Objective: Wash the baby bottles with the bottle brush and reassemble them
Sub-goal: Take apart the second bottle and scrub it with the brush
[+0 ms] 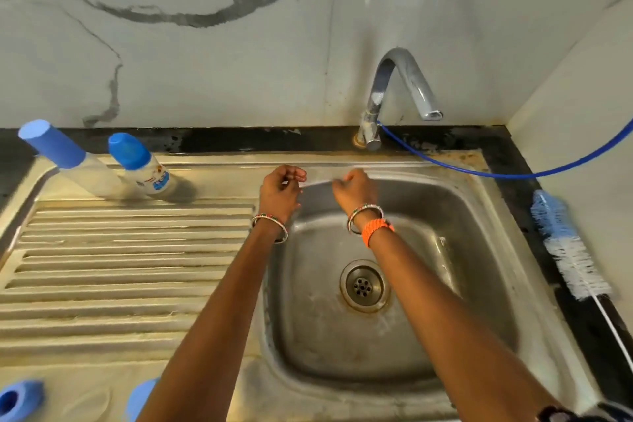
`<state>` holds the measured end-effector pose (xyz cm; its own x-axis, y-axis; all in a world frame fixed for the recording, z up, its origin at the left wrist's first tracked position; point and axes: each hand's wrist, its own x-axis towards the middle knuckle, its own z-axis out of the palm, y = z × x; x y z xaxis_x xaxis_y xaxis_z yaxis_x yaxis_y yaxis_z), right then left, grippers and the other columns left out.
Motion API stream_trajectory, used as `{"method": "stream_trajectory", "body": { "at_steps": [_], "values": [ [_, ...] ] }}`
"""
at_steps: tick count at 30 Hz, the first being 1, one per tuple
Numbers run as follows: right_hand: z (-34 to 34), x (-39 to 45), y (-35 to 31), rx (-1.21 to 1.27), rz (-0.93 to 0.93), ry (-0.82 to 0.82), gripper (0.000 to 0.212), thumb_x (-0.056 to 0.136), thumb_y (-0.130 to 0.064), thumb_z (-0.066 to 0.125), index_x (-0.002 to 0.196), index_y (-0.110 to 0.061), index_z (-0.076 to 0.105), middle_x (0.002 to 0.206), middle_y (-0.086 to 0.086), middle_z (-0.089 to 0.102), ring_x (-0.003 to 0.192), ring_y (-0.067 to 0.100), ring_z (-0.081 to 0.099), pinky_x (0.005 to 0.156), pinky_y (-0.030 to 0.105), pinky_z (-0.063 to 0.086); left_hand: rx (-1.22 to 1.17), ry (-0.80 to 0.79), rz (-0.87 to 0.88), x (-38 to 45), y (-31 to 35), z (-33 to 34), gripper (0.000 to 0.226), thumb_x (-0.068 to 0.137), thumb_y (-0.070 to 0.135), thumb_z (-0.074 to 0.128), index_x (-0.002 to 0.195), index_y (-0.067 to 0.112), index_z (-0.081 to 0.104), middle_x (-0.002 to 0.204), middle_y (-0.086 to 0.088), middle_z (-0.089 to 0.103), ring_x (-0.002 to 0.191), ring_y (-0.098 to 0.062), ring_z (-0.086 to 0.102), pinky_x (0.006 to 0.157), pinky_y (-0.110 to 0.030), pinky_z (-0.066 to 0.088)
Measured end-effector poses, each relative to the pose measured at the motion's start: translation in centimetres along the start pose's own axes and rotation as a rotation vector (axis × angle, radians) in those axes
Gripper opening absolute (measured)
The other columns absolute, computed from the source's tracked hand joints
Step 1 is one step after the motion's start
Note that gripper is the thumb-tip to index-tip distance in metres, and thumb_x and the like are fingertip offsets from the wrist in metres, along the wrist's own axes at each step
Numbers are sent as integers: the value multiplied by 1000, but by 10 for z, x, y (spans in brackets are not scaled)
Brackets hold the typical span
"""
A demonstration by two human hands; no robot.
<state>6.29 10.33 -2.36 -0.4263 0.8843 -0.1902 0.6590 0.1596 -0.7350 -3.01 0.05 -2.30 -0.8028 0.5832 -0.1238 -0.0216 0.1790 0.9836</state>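
Both arms reach out over the stainless-steel sink (486, 271), and neither hand carries anything. The left hand (279, 190) hovers at the basin's far-left corner, above the far rim, with its fingers loosely curled and nothing between them. The right hand (354, 187) hangs just beside it over the far side of the basin, fingers likewise relaxed and bent, holding nothing.

The two clear plastic baby bottles stand capped at the far edge of the ribbed steel drainboard (130, 260): the taller bottle with a blue cap (65, 156) nearest the far-left corner, the shorter printed bottle with a blue cap (142, 166) just beside it toward the basin. The blue-and-white bristled bottle brush (565, 243) lies on the black counter along the sink's right edge, well apart from both hands. Two blurred blue plastic pieces (17, 399) sit at the drainboard's near edge; what they are cannot be told.

No water shows at the chrome curved tap (400, 89), and the basin holds nothing. Judging from this, washing has not yet begun, or the work stands between bottles. The next move probably calls for the left hand to reach across the drainboard for a bottle and uncap it, while the right goes for the brush or tap.
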Motion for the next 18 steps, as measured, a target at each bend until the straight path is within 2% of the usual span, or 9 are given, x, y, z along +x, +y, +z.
{"method": "stream_trajectory", "body": {
  "at_steps": [2,5,7,10,12,15,18],
  "values": [
    [17,-20,-13,-34,-105,-95,12,85,-15,57,89,-8,66,95,12,69,94,31,62,78,32,47,-6,75,23,-3,5,-25,37,89,-10,36,82,18,60,84,4,62,74,-17,58,59,-27,51],
    [45,-44,-56,-80,-292,-181,9,82,-12,57,80,-14,66,86,6,70,84,26,64,70,28,49,-29,203,49,-10,11,-77,35,90,-7,38,82,20,57,85,5,61,70,-12,58,53,-21,49],
    [63,-53,-90,-59,-400,-201,10,80,-10,59,81,-17,66,83,3,68,81,24,64,71,30,52,-47,289,41,-12,11,-111,34,90,-6,39,81,22,56,85,5,61,69,-10,58,55,-23,50],
    [100,-57,-138,-21,-554,-261,17,79,-8,58,94,-13,63,84,2,64,80,22,61,75,38,54,-74,421,12,-10,5,-164,33,89,-4,41,78,23,57,83,4,62,69,-11,57,56,-26,49],
    [127,-57,-165,-40,-641,-300,29,80,-10,61,108,-9,58,99,8,62,90,24,60,81,40,52,-84,477,-10,-6,2,-192,32,87,-4,41,76,22,57,80,4,61,66,-12,56,51,-24,47],
    [164,-60,-197,-122,-685,-336,63,77,-11,68,133,-11,40,128,13,47,112,27,51,90,39,48,-68,531,-28,1,-5,-222,31,84,-5,41,75,21,56,77,4,60,64,-12,56,47,-21,46],
    [188,-63,-213,-53,-704,-327,86,67,-13,73,141,-18,29,128,11,41,114,26,45,86,37,46,-57,551,-23,9,-15,-234,32,82,-8,41,76,20,56,76,3,59,65,-15,56,48,-23,47]
  ]
}}
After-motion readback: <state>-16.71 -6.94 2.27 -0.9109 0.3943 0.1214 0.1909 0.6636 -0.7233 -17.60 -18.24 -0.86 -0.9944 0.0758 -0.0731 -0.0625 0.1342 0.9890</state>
